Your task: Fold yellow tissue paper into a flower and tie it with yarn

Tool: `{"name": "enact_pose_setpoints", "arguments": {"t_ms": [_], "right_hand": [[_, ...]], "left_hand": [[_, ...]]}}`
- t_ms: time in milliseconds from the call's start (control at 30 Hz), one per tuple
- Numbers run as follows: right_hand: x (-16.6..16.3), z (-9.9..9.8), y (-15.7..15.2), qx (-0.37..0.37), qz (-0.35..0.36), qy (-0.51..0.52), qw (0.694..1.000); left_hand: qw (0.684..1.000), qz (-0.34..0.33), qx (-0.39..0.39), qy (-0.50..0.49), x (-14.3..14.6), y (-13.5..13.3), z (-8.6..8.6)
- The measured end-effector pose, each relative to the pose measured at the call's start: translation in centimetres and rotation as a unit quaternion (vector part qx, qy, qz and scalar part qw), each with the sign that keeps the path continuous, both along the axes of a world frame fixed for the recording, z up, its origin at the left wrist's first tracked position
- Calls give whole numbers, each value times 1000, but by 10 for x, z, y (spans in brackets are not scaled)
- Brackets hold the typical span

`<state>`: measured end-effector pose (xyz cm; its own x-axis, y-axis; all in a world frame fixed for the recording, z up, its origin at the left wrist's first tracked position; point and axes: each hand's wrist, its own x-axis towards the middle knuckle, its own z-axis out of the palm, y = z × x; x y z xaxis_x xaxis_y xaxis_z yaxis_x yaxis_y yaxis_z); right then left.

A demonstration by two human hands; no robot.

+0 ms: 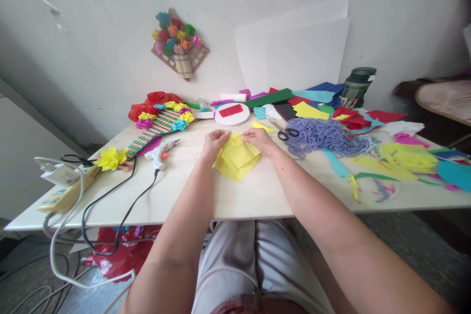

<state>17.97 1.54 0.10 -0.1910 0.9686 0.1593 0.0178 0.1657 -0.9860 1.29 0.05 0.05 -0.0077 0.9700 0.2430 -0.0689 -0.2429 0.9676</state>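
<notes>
A creased square of yellow crepe paper (237,159) hangs just over the front middle of the white table. My left hand (214,143) pinches its upper left edge. At the upper right edge, my right hand (258,138) pinches the same sheet, fingers closed on it. Fold lines cross the paper, and part of it looks layered. Beyond my hands lies a white oval card (231,117) with a red paper strip (230,110) on it. Black-handled scissors (288,134) rest to the right of my right hand.
On the left are a white glue gun (158,155), a power strip (69,189) with cables, and a striped piece (156,130) with paper flowers. Purple yarn (324,132), coloured paper scraps (408,159) and a dark green bottle (357,87) occupy the right. White sheets (294,46) lean on the wall.
</notes>
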Motion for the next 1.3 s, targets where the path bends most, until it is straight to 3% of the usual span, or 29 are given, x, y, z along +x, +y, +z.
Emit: {"name": "enact_pose_setpoints", "arguments": {"t_ms": [133, 333, 567, 767, 1300], "right_hand": [[0, 0, 0, 2, 9, 5, 1000], [0, 1, -2, 9, 13, 3, 1000], [5, 2, -2, -4, -19, 27, 999], [3, 2, -2, 22, 2, -16, 1000], [4, 2, -4, 30, 25, -1, 999]], "left_hand": [[1000, -24, -16, -2, 0, 0, -1], [1000, -6, -22, 9, 0, 0, 0], [1000, -9, -16, 1, 1, -1, 1], [1000, -15, -11, -1, 1, -2, 2], [999, -42, -23, -10, 0, -1, 0]]}}
